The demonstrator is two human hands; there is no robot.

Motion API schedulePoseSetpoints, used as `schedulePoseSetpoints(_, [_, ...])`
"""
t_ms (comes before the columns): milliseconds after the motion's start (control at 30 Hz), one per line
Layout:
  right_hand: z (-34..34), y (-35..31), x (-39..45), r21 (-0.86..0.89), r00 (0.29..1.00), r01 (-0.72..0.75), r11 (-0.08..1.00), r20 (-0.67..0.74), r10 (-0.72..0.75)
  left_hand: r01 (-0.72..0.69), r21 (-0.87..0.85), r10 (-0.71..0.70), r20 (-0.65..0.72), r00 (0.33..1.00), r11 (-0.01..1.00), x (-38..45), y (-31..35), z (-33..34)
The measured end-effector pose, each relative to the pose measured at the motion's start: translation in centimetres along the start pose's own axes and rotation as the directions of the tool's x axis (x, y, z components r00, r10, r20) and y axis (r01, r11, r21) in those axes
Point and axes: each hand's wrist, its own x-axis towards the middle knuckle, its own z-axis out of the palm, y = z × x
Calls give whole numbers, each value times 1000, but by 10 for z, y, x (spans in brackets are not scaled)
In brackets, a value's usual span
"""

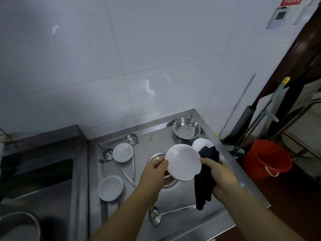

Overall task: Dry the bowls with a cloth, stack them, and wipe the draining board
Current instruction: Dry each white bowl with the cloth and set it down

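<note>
Bowls are being dried: one round, smooth white bowl [183, 162] is held up between both hands, its rim pinched by the curled fingers of the left hand [155, 173]. A soft dark cloth [205, 180] is gripped in the right hand [220, 174], just beside that rim. Next, the cloth probably needs rubbing around inside, above the shiny metal draining board [182, 223].

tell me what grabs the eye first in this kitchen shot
The round white bowl held up at centre frame stands out first, gripped at its edge by the left hand, with the right hand clutching a dark cloth beside it. Next comes the bright red plastic bucket on the floor at right, past the steel draining board.
</note>
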Motion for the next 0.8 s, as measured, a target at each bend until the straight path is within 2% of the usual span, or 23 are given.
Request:
schedulePoseSetpoints(167, [-49, -21, 44, -37, 998, 52, 998, -35, -53, 77, -40, -77, 11, 997, 996, 17, -16, 59])
schedulePoseSetpoints(367, [-117, -52, 98, -99, 999, 44, 994, -16, -45, 158, -75, -162, -51, 985, 985, 39, -40, 144])
schedulePoseSetpoints(567, [-174, -61, 150, -207, 999, -25, 978, 20, 30, 242, -51, -247, -116, 962, 969, 59, -71, 203])
schedulePoseSetpoints(800, [-212, -29, 188, -347, 989, -138, 928, -4, 146, 348, 13, -338, -210, 917, 937, 79, -119, 222])
